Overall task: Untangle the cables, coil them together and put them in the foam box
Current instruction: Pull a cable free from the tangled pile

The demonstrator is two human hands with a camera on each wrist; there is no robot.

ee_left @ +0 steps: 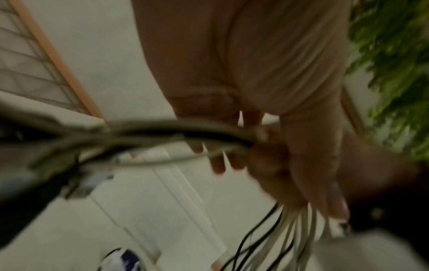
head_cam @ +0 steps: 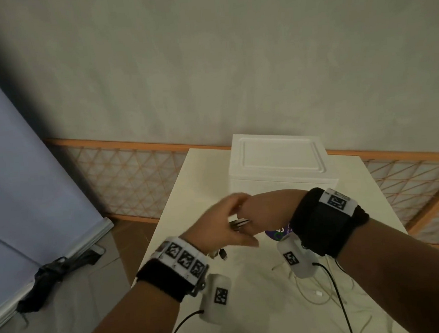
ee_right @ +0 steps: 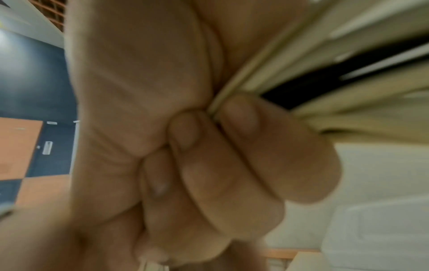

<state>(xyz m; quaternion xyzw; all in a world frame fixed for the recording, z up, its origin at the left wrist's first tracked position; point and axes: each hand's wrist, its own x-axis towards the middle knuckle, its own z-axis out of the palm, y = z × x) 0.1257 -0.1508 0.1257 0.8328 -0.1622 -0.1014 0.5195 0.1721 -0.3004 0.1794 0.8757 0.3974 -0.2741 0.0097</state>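
A bundle of white and black cables (head_cam: 239, 223) is held between my two hands above the white table (head_cam: 180, 221). My right hand (head_cam: 262, 212) grips the bundle in a fist; the right wrist view shows its fingers (ee_right: 197, 132) curled tight round the cables (ee_right: 348, 77). My left hand (head_cam: 225, 223) reaches up to the fist with fairly straight fingers (ee_left: 218, 165), and the cable loop (ee_left: 162, 132) runs across them. Loose strands (ee_left: 290, 238) hang below the fist. The white foam box (head_cam: 278, 162) stands behind the hands with its lid on.
More thin white cable (head_cam: 320, 293) trails over the table on the near right. A black plug (head_cam: 223, 254) dangles under my left wrist. A round blue and purple object (head_cam: 277, 233) lies under my right wrist. A lattice fence (head_cam: 125, 178) runs behind the table.
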